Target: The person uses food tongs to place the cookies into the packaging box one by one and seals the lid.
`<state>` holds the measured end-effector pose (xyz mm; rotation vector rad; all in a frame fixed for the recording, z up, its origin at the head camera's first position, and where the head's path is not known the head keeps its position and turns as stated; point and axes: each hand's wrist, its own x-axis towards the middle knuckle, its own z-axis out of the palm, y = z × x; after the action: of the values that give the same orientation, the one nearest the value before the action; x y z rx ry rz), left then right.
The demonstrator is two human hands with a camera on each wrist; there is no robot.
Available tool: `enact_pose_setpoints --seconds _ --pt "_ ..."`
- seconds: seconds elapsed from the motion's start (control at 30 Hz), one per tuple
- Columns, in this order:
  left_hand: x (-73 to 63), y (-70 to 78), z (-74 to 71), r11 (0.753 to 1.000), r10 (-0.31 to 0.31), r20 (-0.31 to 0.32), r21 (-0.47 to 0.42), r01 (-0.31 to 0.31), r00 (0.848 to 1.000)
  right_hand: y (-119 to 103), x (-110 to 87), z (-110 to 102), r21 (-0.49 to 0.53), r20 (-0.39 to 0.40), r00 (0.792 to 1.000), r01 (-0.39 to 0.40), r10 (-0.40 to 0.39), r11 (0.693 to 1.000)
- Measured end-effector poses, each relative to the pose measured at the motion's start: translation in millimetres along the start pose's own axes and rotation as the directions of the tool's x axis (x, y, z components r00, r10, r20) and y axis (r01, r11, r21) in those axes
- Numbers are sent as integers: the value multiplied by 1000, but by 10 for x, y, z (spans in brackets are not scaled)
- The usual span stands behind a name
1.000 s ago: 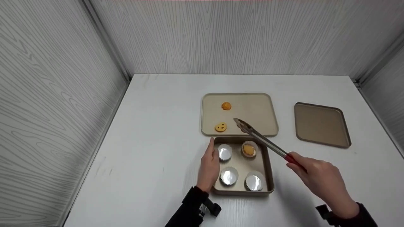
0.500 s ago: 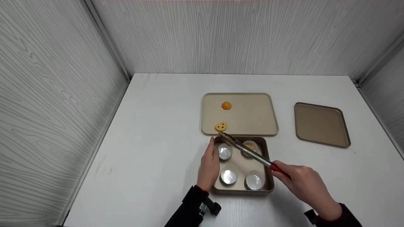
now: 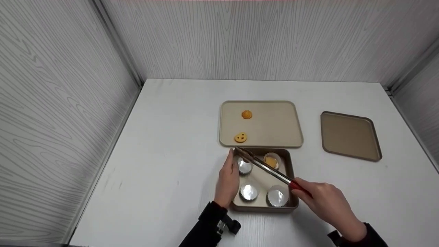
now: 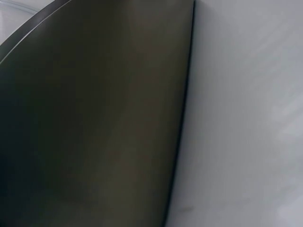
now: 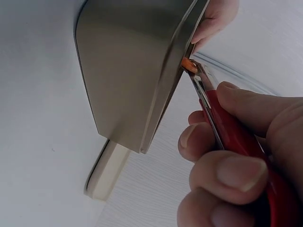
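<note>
My right hand [image 3: 324, 199] grips the red handle of metal tongs [image 3: 271, 169], fingers and thumb curled round it in the right wrist view. The tongs slant across a square baking pan [image 3: 294, 185], tips over its upper-left foil cup [image 3: 245, 167]. A small orange piece [image 5: 188, 65] shows at the tips, partly hidden by the pan's rim. My left hand [image 3: 227, 183], fingers straight, rests along the pan's left wall. In the upper-right cup lies a leaf-like orange cookie [image 3: 271, 162]. Two more foil cups [image 3: 249, 191] stand in the pan's near half.
Just behind the pan, a flat beige tray [image 3: 274, 123] bears an orange shell-shaped piece [image 3: 247, 114] and a yellow cookie with holes [image 3: 240, 137]. A smaller brown tray [image 3: 351, 135] lies to the right. Grey wood-grain panels [image 3: 233, 41] enclose the white table.
The right hand has moved left and nearer, taking the tongs' tips from over the flat tray to above the upper-left cup. My left hand has kept its place on the pan.
</note>
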<state>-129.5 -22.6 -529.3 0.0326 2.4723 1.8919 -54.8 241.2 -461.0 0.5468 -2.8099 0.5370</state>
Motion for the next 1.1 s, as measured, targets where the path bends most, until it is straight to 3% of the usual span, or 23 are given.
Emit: enact_pose_setpoints --seconds 0.33,1.1 --pt "7 -2 15 1000 -16 -6 9 16 1000 -3 -27 17 -19 46 997 -55 56 998" --pt "-5 -2 5 999 -36 4 -1 36 999 29 -84 11 -21 -1 1000 -28 28 999"
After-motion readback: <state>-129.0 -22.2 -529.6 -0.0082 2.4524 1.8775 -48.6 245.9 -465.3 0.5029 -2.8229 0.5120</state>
